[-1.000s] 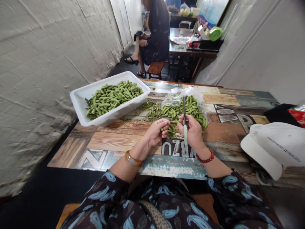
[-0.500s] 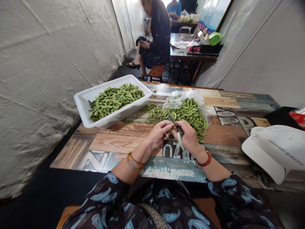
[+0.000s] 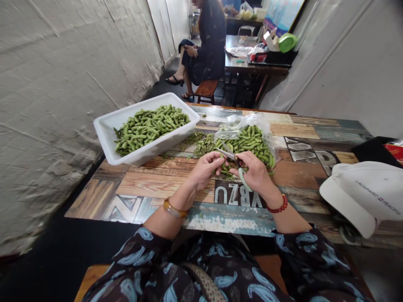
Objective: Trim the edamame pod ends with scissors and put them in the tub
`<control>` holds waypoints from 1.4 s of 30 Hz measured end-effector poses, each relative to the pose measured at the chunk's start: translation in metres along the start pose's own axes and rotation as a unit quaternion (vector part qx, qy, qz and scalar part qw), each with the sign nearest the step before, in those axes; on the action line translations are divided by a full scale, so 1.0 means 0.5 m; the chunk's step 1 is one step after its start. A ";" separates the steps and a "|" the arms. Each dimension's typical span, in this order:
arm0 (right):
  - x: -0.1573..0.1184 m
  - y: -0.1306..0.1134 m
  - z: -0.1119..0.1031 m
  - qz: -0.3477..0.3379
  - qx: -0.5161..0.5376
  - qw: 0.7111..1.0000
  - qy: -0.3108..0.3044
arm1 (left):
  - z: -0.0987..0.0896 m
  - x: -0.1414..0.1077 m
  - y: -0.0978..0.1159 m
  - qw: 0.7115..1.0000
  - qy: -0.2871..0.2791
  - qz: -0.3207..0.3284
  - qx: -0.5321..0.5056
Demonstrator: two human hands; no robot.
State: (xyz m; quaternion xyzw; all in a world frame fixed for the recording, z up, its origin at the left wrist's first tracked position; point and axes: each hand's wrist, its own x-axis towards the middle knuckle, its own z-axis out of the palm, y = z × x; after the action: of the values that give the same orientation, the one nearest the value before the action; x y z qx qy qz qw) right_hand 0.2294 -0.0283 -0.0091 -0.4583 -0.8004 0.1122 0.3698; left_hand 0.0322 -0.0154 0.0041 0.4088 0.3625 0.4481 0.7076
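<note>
Between its thumb and fingers, my left hand [image 3: 206, 167] pinches a green soybean pod [image 3: 221, 157]. My right hand [image 3: 254, 171] is closed round the pale green handles of a pair of scissors [image 3: 229, 153], whose blades are parted and point left, close to the pod. Just beyond the hands, a heap of green pods [image 3: 252, 140] spills from a clear plastic bag [image 3: 241, 126]. Left of that heap lies a small pile of trimmed bits [image 3: 204, 144]. A white plastic tub [image 3: 151, 152] at the left holds many pods [image 3: 154, 128].
The patterned wooden table [image 3: 151, 184] spans the space before me. A white cap [image 3: 365, 195] lies at its right. Beyond the table a person [image 3: 208, 46] sits on a wooden stool [image 3: 206, 89], beside another table [image 3: 234, 63]. Rough walls rise on both sides.
My right hand has shifted slightly right, and the scissor blades have opened and swung to point left. My left hand still pinches a pod. The whole view has tilted a little.
</note>
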 end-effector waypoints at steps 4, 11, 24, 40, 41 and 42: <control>-0.001 0.003 -0.002 -0.022 0.008 0.999 -0.037 | -0.007 0.004 -0.005 0.999 0.012 0.025 0.016; -0.002 0.002 -0.001 -0.021 0.037 0.997 -0.058 | -0.012 0.004 -0.005 0.997 0.008 0.058 0.053; -0.007 -0.001 0.008 -0.029 0.061 0.996 -0.057 | -0.016 0.005 -0.011 0.988 -0.027 0.104 0.111; -0.007 0.007 0.008 -0.024 0.019 0.999 -0.016 | -0.017 0.009 -0.003 0.997 0.031 0.044 0.053; -0.006 0.008 0.009 -0.017 0.020 1.000 -0.007 | -0.015 0.008 0.001 0.998 0.042 0.032 0.040; -0.006 0.009 0.010 -0.011 0.019 1.000 -0.001 | -0.014 0.006 0.005 0.998 0.050 0.023 0.028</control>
State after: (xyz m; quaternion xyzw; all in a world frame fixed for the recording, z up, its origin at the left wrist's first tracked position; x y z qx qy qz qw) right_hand 0.2297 -0.0272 -0.0164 -0.4424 -0.8034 0.1244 0.3786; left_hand 0.0263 -0.0099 0.0032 0.4145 0.4001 0.4737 0.6661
